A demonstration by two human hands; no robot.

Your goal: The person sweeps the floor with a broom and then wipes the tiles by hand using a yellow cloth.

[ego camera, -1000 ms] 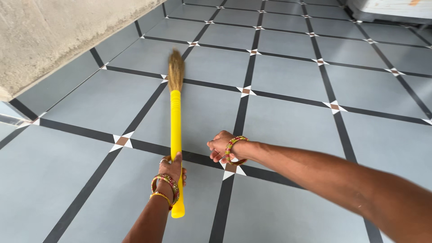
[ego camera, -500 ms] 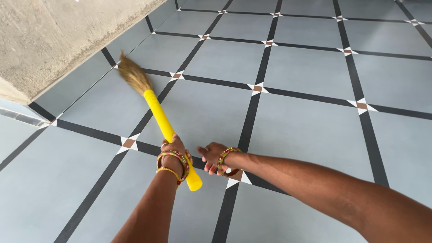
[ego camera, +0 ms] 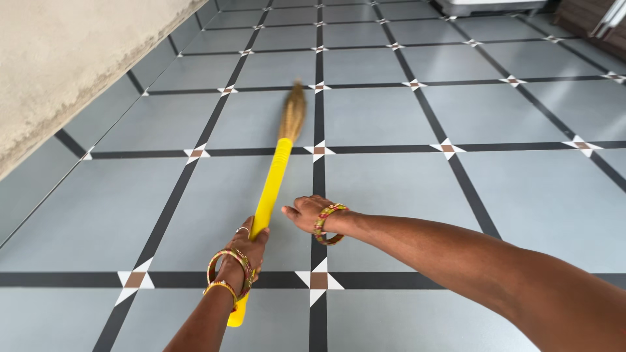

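Observation:
My left hand (ego camera: 244, 246) grips the yellow plastic handle of a broom (ego camera: 268, 199). The handle runs up and away from me, and its straw-coloured bristles (ego camera: 293, 112) rest on the grey tiled floor (ego camera: 391, 182) ahead. Several coloured bangles circle my left wrist. My right hand (ego camera: 305, 214) hovers just right of the handle, fingers loosely curled, holding nothing; it also wears bangles. My right forearm stretches in from the lower right corner.
A rough beige concrete wall (ego camera: 59, 72) runs along the left side. The floor has grey tiles with black strips and small star insets. A white object (ego camera: 489, 5) and a dark wooden piece (ego camera: 593, 19) stand at the far top right.
The broom has swung from the left, near the wall, to the right, with the bristles now near the centre. My view has shifted and shows more floor ahead.

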